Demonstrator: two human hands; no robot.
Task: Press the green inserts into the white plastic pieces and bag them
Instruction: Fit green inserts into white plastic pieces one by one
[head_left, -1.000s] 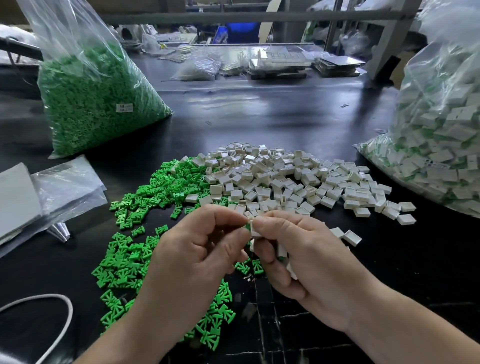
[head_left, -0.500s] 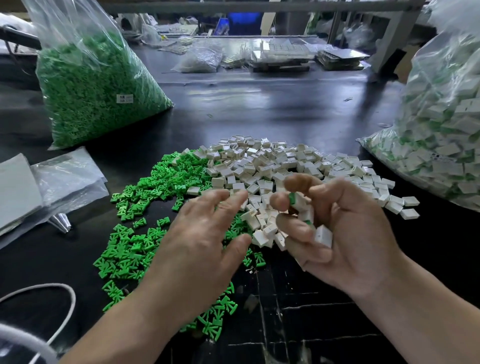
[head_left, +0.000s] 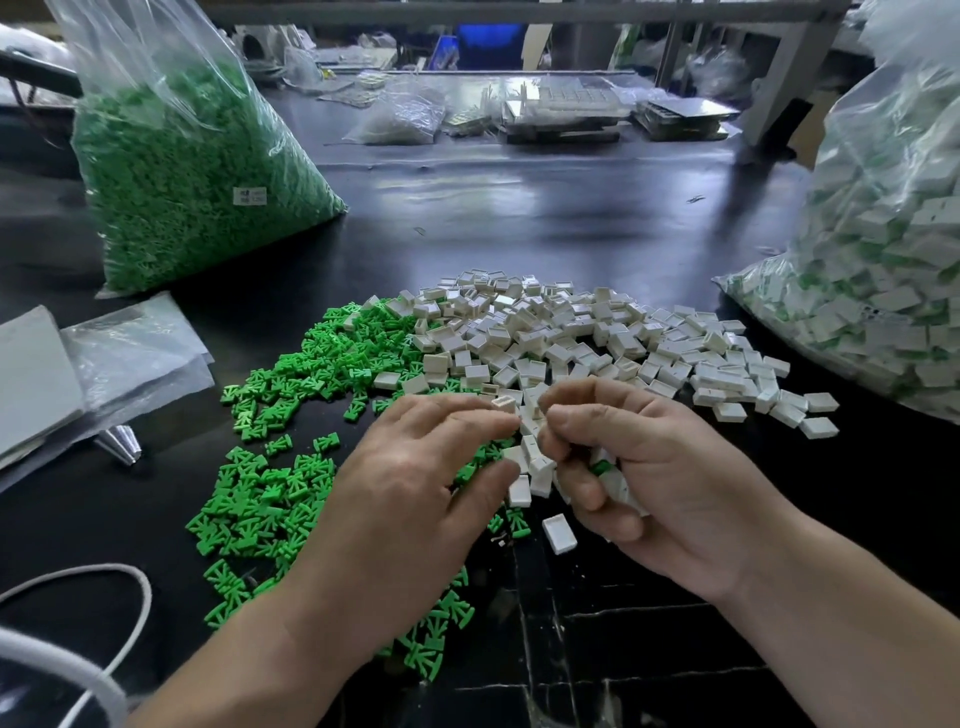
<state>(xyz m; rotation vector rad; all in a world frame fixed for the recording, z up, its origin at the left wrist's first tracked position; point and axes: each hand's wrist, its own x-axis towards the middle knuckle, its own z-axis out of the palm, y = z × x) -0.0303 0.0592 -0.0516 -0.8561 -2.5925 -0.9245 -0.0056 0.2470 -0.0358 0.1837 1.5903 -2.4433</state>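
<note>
A loose pile of green inserts (head_left: 291, 415) lies on the black table, left of a pile of white plastic pieces (head_left: 571, 338). My left hand (head_left: 415, 499) hovers palm-down over the seam of the two piles, fingers stretched out, fingertips next to a white piece (head_left: 504, 403). I cannot see anything pinched in it. My right hand (head_left: 660, 467) is curled, cupping several white pieces with green showing (head_left: 605, 470) in its palm, its thumb and forefinger close together. One white piece (head_left: 559, 533) lies alone on the table below the hands.
A large clear bag of green inserts (head_left: 182, 171) stands at the back left. At the right edge leans a big bag of white-and-green pieces (head_left: 883, 291). Flat plastic bags (head_left: 130, 353) lie at the left, a white cable (head_left: 130, 597) at the lower left. Clutter lines the far table edge.
The hands, pressed together on one piece a second ago, have come apart. My left hand opened and reached over the piles; my right hand kept its pieces, rose, then sank back.
</note>
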